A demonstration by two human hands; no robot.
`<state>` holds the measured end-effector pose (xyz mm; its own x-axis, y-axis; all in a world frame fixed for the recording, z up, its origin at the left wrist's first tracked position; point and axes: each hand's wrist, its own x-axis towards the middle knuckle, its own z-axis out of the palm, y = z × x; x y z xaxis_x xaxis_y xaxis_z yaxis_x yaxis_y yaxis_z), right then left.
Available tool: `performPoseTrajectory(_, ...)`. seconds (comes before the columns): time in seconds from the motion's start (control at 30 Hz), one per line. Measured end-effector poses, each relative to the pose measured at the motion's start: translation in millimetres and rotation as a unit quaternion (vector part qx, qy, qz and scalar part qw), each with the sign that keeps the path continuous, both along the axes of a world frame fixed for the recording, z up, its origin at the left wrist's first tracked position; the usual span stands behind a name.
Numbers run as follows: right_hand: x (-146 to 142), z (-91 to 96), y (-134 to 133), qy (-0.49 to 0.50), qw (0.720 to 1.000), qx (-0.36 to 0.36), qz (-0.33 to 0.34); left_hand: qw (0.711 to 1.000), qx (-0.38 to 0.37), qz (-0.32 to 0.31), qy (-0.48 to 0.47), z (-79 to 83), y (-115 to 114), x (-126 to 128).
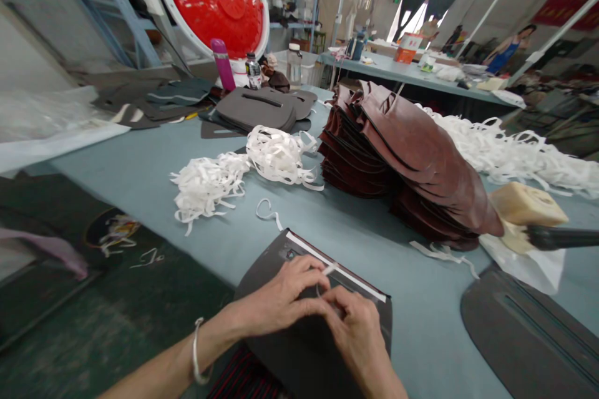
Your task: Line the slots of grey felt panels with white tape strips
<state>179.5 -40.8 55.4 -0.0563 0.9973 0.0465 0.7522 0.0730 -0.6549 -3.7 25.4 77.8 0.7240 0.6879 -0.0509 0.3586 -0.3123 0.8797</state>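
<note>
A dark grey leather panel (309, 330) lies at the table's front edge, with a white tape strip (360, 284) along its far straight edge. Over this panel my left hand (297, 290) and my right hand (355, 321) meet, fingers closed in pinches. Between them shows a thin loose white strip (330, 269), crossing the taped edge and curling down toward the fingertips. The fingers partly hide where each hand grips it. A curled white scrap (267, 212) lies just beyond the panel.
White strip heaps (210, 184) lie ahead on the left. Stacked brown leather pieces (416, 143) stand ahead to the right. Farther right are a yellowish block (528, 202), a black handle (561, 237) and another dark panel (528, 330). Bottles (223, 65) stand at the back.
</note>
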Motion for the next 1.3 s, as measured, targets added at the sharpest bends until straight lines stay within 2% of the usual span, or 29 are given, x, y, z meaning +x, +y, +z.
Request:
performPoseTrajectory(0.1,11,-0.8,-10,-0.012,1.000,-0.010,-0.003,0.999,-0.031,-0.005,0.026,-6.2,3,-8)
performPoseTrajectory(0.23,37,-8.6,-27,0.014,1.000,-0.014,0.017,0.998,-0.017,0.025,0.053,-15.4,8,-25)
performPoseTrajectory(0.3,45,-14.2,-33,0.035,0.999,-0.031,0.014,0.994,-0.053,0.038,0.083,-18.0,8,-31)
performPoseTrajectory(0.37,49,-20.2,-37,0.051,0.997,-0.060,-0.009,0.988,-0.104,0.038,0.107,-19.0,9,-35)
performPoseTrajectory(0.43,50,-26.2,-40,0.047,0.994,-0.077,-0.058,0.987,-0.119,0.028,0.106,-18.5,12,-38)
performPoseTrajectory(0.53,50,-33.7,-42,0.016,0.988,-0.087,-0.126,0.994,-0.073,0.012,0.083,-17.2,19,-42)
performPoseTrajectory(0.6,50,-36.5,-42,0.011,0.986,-0.084,-0.141,0.995,-0.040,0.024,0.087,-18.5,23,-43)
performPoseTrajectory(0.77,51,-36.9,-42,0.030,0.984,-0.077,-0.158,0.979,-0.017,0.145,0.141,-30.3,29,-38)
performPoseTrajectory(0.9,55,-39.0,-42,0.008,0.978,-0.089,-0.190,0.972,0.022,0.178,0.150,-39.6,31,-34)
performPoseTrajectory(1.03,62,-43.4,-44,-0.013,0.974,-0.097,-0.206,0.960,0.022,0.216,0.180,-48.0,34,-33)
performPoseTrajectory(1.3,63,-40.5,-45,0.018,0.968,-0.151,-0.198,0.955,0.019,0.223,0.195,-53.3,38,-32)
